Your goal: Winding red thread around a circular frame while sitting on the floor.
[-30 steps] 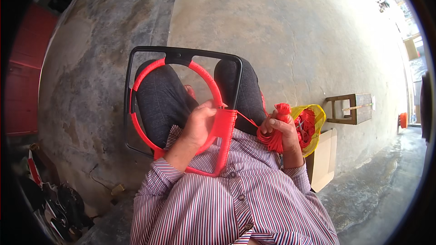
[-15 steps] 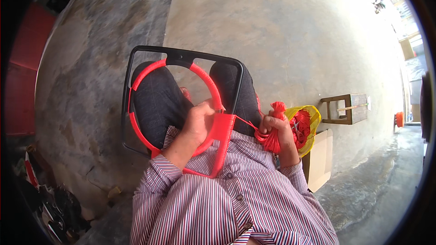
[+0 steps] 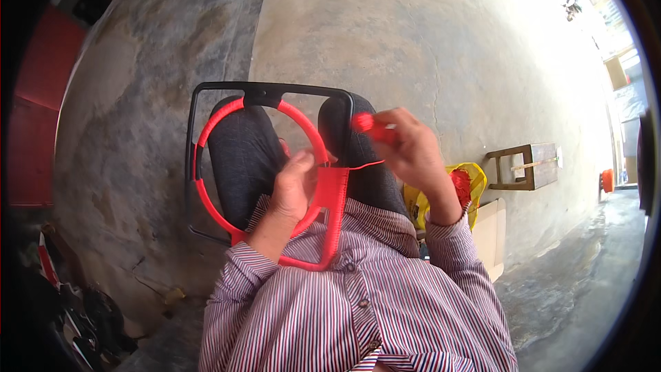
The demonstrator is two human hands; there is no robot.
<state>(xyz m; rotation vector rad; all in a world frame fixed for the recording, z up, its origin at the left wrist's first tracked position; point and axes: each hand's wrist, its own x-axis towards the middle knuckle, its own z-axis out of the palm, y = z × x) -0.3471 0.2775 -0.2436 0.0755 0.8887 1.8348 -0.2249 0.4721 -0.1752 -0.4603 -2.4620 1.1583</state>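
My left hand [image 3: 292, 189] closes its grip on the red frame [image 3: 275, 186] to steady it, while my right hand [image 3: 413, 155] pinches the red cord [image 3: 365, 124] taut.

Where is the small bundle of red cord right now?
In the head view, the small bundle of red cord is right of centre, pinched in the right hand above the knee.
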